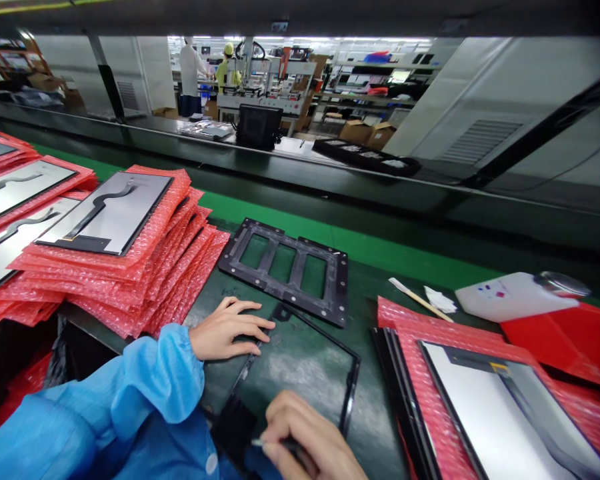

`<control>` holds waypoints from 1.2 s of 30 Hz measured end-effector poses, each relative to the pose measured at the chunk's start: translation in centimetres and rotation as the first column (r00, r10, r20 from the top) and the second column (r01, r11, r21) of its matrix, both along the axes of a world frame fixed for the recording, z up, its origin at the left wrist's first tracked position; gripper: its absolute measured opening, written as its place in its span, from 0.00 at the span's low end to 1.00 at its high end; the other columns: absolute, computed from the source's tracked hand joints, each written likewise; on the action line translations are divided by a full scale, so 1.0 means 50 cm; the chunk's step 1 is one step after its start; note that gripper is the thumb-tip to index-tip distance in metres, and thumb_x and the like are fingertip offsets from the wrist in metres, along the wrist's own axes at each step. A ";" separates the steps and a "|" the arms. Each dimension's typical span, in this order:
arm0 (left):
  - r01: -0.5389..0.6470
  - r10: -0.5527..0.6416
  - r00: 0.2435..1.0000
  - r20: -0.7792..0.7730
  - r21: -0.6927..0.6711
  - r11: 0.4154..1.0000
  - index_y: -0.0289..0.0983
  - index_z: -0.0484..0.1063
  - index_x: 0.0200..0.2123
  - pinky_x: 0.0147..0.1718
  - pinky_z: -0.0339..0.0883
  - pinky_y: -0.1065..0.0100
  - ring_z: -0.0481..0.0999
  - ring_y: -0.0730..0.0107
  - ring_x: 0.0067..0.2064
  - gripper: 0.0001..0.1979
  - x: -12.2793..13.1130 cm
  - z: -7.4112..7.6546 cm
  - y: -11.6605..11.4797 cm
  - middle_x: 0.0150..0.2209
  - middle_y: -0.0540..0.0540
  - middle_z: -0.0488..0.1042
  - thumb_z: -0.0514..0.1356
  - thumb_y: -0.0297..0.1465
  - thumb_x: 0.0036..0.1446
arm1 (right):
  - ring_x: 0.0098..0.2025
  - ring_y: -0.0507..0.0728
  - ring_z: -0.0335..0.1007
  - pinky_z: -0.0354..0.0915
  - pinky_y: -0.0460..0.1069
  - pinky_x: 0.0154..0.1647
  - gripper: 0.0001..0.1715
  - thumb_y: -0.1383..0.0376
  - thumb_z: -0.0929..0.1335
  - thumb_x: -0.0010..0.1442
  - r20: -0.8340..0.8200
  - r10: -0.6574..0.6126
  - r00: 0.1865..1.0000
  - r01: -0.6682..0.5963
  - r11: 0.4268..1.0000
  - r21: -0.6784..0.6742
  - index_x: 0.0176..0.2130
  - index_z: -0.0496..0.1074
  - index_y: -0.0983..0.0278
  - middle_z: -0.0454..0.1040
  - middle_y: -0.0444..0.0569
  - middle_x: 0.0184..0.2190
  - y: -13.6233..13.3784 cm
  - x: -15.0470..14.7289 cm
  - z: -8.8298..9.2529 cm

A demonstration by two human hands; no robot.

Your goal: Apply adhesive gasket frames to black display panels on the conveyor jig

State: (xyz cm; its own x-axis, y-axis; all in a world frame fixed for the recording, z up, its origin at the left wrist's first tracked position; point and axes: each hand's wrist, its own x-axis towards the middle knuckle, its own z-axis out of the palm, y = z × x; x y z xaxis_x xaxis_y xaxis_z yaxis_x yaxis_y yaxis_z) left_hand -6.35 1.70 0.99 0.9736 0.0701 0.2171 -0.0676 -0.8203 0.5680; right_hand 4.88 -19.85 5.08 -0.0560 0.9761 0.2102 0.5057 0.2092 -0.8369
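Note:
A thin black rectangular frame [351, 373] lies flat on the green mat in front of me. My left hand [227, 329] rests on its upper left corner, fingers spread flat and holding nothing. My right hand [307, 442] is closed around a small slim tool [260, 443] at the frame's lower edge. A black jig plate [286, 268] with three rectangular windows lies just beyond the frame.
Stacks of display panels on red bubble wrap [130, 267] fill the left. Another panel on red wrap [495, 407] lies at right, with a white bottle [515, 297] and a stick [420, 300] behind it. A conveyor [300, 167] runs across; two people stand far back.

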 end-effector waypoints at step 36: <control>-0.014 0.014 1.000 -0.006 0.005 1.000 0.46 0.72 0.48 0.58 0.44 0.55 0.55 0.59 0.65 0.13 0.000 -0.002 -0.002 0.58 0.50 0.69 0.56 0.41 0.63 | 0.37 0.58 0.66 0.61 0.50 0.31 0.07 0.68 0.59 0.67 0.509 -0.280 0.814 0.265 0.959 0.103 0.36 0.62 0.60 0.68 0.47 0.34 0.051 -0.029 -0.107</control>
